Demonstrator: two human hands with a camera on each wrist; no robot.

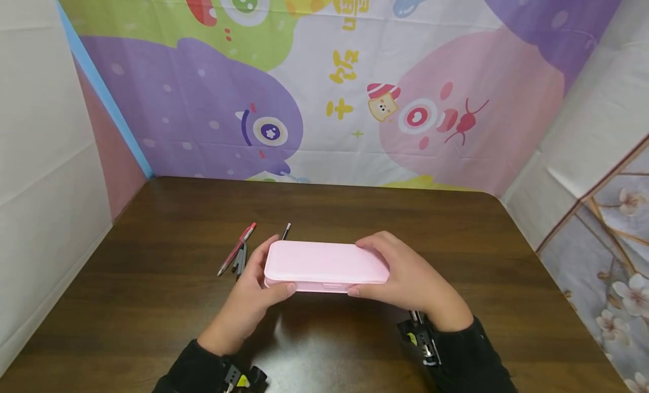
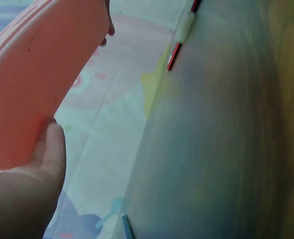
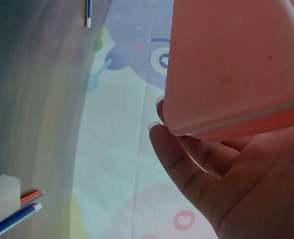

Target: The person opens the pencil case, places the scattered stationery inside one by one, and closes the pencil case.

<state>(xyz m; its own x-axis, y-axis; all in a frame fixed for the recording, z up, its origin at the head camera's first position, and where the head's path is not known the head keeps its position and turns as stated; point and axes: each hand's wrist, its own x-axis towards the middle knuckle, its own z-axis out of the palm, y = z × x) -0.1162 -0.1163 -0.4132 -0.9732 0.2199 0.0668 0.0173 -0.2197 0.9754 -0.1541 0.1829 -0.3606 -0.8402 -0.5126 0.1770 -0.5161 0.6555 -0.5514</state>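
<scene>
In the head view, you hold the case up over the table, long axis running left to right, latch side facing you; your left hand and right hand grip its ends, fingers curved round. In the left wrist view, it slants up rightward. In the right wrist view, your fingers wrap one corner.

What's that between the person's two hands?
A pink case: in the head view, the left hand grips its left end, the right hand its right.
</scene>
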